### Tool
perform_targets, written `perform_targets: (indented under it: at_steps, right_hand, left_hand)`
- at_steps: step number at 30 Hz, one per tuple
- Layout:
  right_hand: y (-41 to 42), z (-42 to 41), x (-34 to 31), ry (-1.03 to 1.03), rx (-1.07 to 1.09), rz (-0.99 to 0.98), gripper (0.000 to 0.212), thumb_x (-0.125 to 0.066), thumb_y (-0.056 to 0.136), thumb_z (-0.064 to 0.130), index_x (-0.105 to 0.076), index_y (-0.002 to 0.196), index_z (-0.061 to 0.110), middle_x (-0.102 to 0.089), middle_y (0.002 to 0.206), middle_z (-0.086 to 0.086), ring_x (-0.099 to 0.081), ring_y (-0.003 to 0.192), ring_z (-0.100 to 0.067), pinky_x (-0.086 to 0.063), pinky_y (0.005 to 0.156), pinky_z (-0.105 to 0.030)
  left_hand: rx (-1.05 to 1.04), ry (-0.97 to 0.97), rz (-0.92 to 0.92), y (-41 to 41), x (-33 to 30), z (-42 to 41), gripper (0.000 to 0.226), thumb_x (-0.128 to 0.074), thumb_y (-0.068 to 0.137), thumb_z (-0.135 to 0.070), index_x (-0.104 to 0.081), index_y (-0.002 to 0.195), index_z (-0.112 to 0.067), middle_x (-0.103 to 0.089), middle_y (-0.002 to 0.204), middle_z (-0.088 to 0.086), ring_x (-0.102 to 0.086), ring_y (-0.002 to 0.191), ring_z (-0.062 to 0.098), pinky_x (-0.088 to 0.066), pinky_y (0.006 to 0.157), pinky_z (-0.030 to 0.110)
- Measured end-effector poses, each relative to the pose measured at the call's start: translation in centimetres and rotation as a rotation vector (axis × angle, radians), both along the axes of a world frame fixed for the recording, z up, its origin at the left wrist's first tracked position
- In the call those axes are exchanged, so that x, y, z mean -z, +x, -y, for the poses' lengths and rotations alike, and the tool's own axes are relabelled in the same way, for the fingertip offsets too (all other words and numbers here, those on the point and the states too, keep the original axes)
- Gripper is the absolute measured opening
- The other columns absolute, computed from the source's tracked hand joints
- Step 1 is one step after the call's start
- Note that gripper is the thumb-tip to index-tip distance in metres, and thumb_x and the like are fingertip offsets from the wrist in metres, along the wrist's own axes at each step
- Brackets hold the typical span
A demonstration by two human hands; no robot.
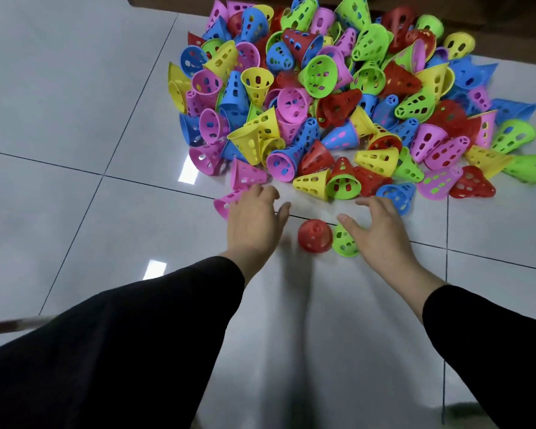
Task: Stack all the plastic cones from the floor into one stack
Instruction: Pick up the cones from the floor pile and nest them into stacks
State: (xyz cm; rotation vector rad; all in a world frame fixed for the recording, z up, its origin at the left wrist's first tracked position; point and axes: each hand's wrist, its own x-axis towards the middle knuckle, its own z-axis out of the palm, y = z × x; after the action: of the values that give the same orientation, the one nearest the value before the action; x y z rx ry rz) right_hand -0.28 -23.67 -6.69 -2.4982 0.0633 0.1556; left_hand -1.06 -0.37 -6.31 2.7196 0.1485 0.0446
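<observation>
The left hand [254,216] is held palm down just above the floor [75,150], fingers spread and only loosely bent; nothing is gripped by it. Its fingertips are seen over or against a pink cone [228,201] lying on its side; actual contact cannot be told. A second pink cone [248,174] lies just beyond it.

The right hand [379,226] is likewise held palm down with the fingers extended and parted, and nothing is held. Its thumb is laid over the rim of a green cone [345,241], which lies on its side just beside a red cone [314,236]. The red cone is seen from its narrow end and appears to stand upright on the floor. These two cones are placed between the hands, apart from the main pile.

Both forearms are covered by black sleeves [167,320] reaching to the wrists.

Beyond the hands, a large loose pile of cones [338,97] is spread over the floor: pink, blue, yellow, green and red, all perforated with oval holes, lying on their sides, tilted or mouth-up. A few are nested in pairs. No single stack is seen. The floor is made of glossy pale tiles with dark joints. A dark edge is seen behind the pile at the top of the view.
</observation>
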Motion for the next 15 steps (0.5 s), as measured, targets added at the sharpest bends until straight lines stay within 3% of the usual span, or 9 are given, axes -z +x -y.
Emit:
perform_targets:
  at_steps: [2, 6, 11, 15]
  right_hand:
    - [1.1, -1.1, -0.5, -0.004, -0.056, 0.012, 0.046, -0.07, 0.089, 0.042, -0.061, 0.122, 0.011, -0.053, 0.128, -0.007, -0.049, 0.12, -0.022, -0.035, 0.1, -0.025]
    - [3.2, -2.9, -0.7, -0.069, -0.15, -0.07, 0.041, -0.068, 0.092, 0.037, -0.06, 0.126, 0.016, -0.052, 0.131, -0.007, -0.052, 0.119, -0.027, -0.041, 0.097, -0.033]
    - [5.7, -4.4, -1.0, -0.33, -0.421, 0.007, 0.052, -0.066, 0.093, 0.032, -0.05, 0.14, 0.015, -0.048, 0.142, -0.006, -0.044, 0.129, -0.031, -0.043, 0.104, -0.046]
    - [8.3, -7.1, -0.9, -0.578, -0.552, 0.063, 0.061, -0.07, 0.088, 0.03, -0.046, 0.143, 0.017, -0.04, 0.152, -0.008, -0.032, 0.143, -0.03, -0.03, 0.114, -0.052]
  left_hand:
    - [-0.106, 0.123, 0.011, 0.9, 0.2, -2.8, 0.036, -0.058, 0.091, -0.045, -0.058, 0.114, -0.017, -0.059, 0.112, 0.008, -0.055, 0.103, 0.033, -0.041, 0.084, 0.044]
    - [-0.069, 0.266, -0.235, 2.8, 1.3, -5.8, 0.051, -0.055, 0.09, -0.051, -0.047, 0.125, -0.015, -0.06, 0.115, 0.012, -0.056, 0.107, 0.036, -0.041, 0.087, 0.045]
    - [-0.061, 0.149, -0.243, 3.6, 2.2, -5.8, 0.062, -0.052, 0.093, -0.038, -0.027, 0.144, -0.011, -0.067, 0.097, 0.015, -0.061, 0.09, 0.04, -0.045, 0.073, 0.041]
    - [-0.11, 0.017, -0.286, 2.8, 2.8, -5.9, 0.075, -0.045, 0.097, -0.032, 0.002, 0.155, -0.022, -0.064, 0.085, 0.012, -0.06, 0.081, 0.037, -0.048, 0.07, 0.043]
